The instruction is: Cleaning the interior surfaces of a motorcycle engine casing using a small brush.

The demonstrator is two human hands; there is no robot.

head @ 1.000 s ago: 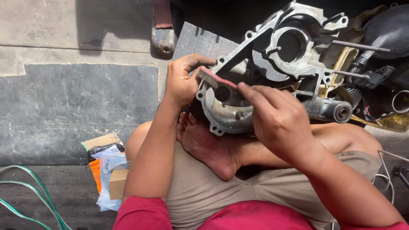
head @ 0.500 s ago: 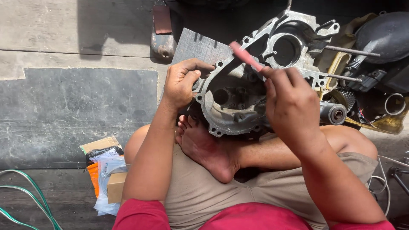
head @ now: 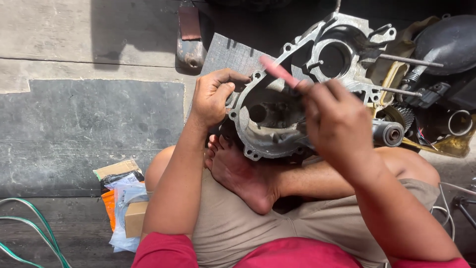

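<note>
We brace the metal engine casing against our foot, left hand clamped on its rim. Our right hand pinches the pink-handled tool above it; we'd judge short, steady strokes best, the casing pinned firmly.

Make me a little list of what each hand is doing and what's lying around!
left hand: grips the rim of the grey cast-metal engine casing
right hand: holds a thin pink stick-shaped tool above the casing
casing: rests by the person's bare foot
ground, left: plastic-wrapped packets and small cardboard box, green cables
right side: dark engine parts, a metal gear
</note>
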